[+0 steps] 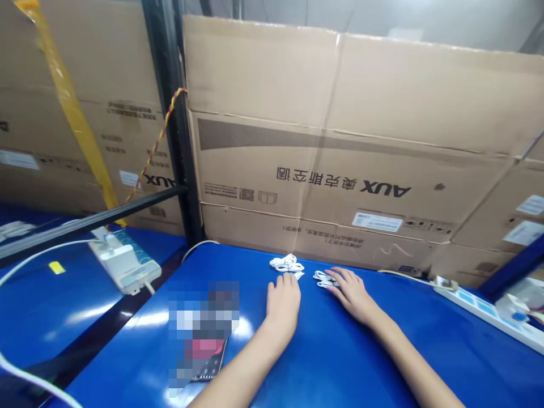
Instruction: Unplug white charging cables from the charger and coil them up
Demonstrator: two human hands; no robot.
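Observation:
Two coiled bundles of white cable lie on the blue table near the back. At the left bundle (287,263), my left hand (284,303) has its fingers curled together, with a white cable end showing beside the fingertips. My right hand (351,292) grips the edge of the right bundle (323,279), thumb on the near side and fingers over the far side. Part of that bundle is hidden under the fingers. To the left of my left forearm lies a phone (211,365), mostly covered by a pixelated patch.
Large cardboard boxes (263,170) stand behind the blue table (331,362). A dark metal rack post (181,124) rises at the left. Power strips sit on the left (127,272) and right (488,311), and a white cord (25,371) loops at the left edge.

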